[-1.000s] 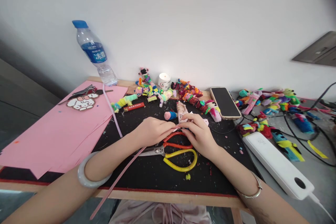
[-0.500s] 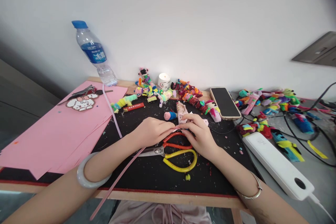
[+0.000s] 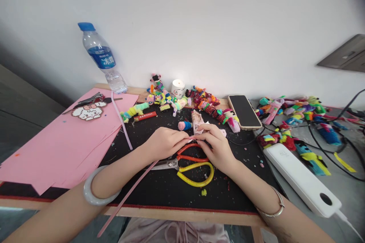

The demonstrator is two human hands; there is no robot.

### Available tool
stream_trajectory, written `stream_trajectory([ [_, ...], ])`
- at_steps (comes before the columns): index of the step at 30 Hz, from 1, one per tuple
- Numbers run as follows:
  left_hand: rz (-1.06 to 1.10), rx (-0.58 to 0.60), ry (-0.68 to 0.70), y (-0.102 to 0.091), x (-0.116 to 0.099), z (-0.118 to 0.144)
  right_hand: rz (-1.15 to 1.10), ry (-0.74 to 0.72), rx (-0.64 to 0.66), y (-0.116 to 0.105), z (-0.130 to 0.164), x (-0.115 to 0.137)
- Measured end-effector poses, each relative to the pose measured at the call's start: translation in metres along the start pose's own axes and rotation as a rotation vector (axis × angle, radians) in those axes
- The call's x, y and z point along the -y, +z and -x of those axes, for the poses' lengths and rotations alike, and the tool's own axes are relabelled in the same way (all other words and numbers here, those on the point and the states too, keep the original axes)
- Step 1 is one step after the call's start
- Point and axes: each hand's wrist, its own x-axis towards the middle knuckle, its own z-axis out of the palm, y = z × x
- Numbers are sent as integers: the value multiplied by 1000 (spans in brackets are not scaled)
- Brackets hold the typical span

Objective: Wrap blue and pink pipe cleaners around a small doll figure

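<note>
White wall behind; black mat [image 3: 159, 190] on a wooden desk. Left hand [image 3: 165, 143] and right hand [image 3: 217, 147] meet at mid-mat, fingertips pinched together on the far end of a pink pipe cleaner [image 3: 128, 193], which trails near-left past the desk edge. Judged step: bending or twisting its tip; a firm pinch is needed. Scissors [image 3: 188, 163] lie just under the hands. Pink paper [image 3: 57, 144] left, phone [image 3: 244, 111] far right.

Pink pipe cleaner [image 3: 134, 188] — seemingly pinched, trailing.
</note>
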Motion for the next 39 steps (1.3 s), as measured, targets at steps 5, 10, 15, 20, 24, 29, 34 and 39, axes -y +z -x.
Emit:
stream_trajectory([
  [5,17,-32,58,-1,0,-1,2,10,21,-2,-1,2],
  [10,25,-40,80,-2,0,-2,-17,3,43,-3,-3,3],
  [15,29,21,44,-1,1,-2,-64,25,39,-3,-4,3],
  [20,70,69,-15,-4,-1,-2,-117,73,34,-4,-6,3],
  [24,99,105,-58,-6,-3,-3,-146,105,29,-4,-6,3],
  [29,107,78,-27,-5,-2,-3,-165,121,28,-5,-6,2],
  [34,85,38,27,-3,2,-2,-194,134,31,-5,-6,2],
  [39,72,28,37,-3,2,-1,-237,125,38,-9,-7,6],
])
